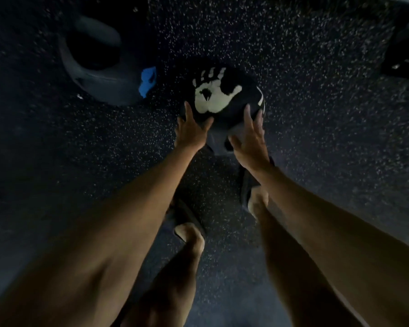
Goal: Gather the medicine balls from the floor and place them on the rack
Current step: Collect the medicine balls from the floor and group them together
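Progress early: left hand [190, 131] and right hand [250, 140], fingers spread, clasp one medicine ball [224, 95] over the floor [316, 114]; rack unseen.

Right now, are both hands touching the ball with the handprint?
Touching. The head view shows the left hand and right hand pressed against the near sides of the black ball, fingers spread on its surface.

The hands [194, 131] [248, 138] are covering the near side of the ball [224, 93], hiding their palms. Dim light is swallowing a dark ring-shaped object [99, 74] upper left, its kind unclear. The right edge is cutting off another dark shape [404, 50].
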